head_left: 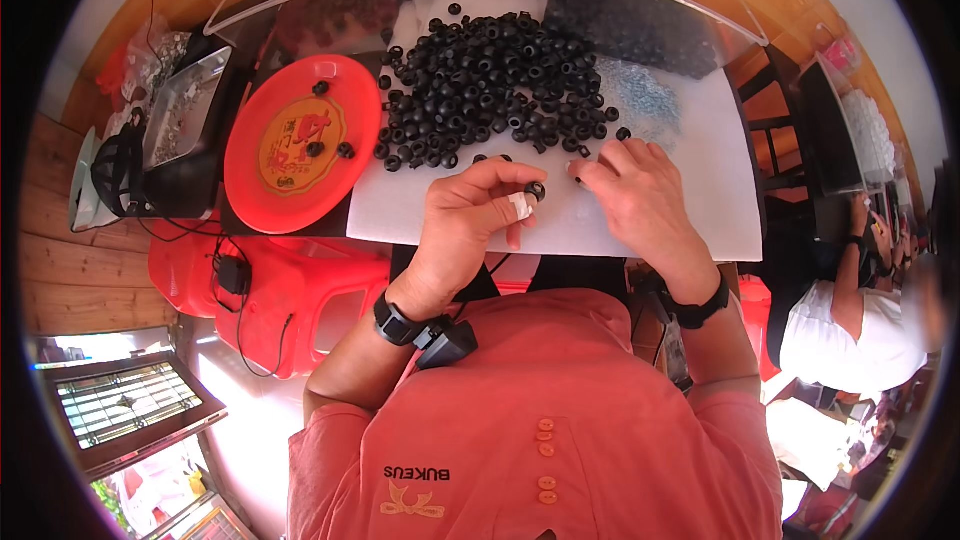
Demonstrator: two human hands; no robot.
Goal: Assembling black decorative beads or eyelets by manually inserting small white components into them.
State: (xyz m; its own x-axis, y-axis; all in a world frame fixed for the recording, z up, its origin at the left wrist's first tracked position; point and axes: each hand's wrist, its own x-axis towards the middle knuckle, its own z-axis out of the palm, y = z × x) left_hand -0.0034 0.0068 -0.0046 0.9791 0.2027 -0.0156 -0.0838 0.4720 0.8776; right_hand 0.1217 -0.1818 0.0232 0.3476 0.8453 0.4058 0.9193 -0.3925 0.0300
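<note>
Between the thumb and fingers of my left hand is a small round black part with a hole in its middle. White tape wraps that thumb. My right hand is just to the right, its fingers curled over the white table surface. A tiny dark bit shows at its fingertips, too small to name. Beyond both hands spreads a large heap of similar black parts, with several loose ones along its near edge. A red round plate left of the heap bears a few black parts.
Clear plastic bins holding more black parts stand at the back. Pale blue bits lie right of the heap. A metal tray stands far left, above red stools. Another person in a white shirt sits at the right.
</note>
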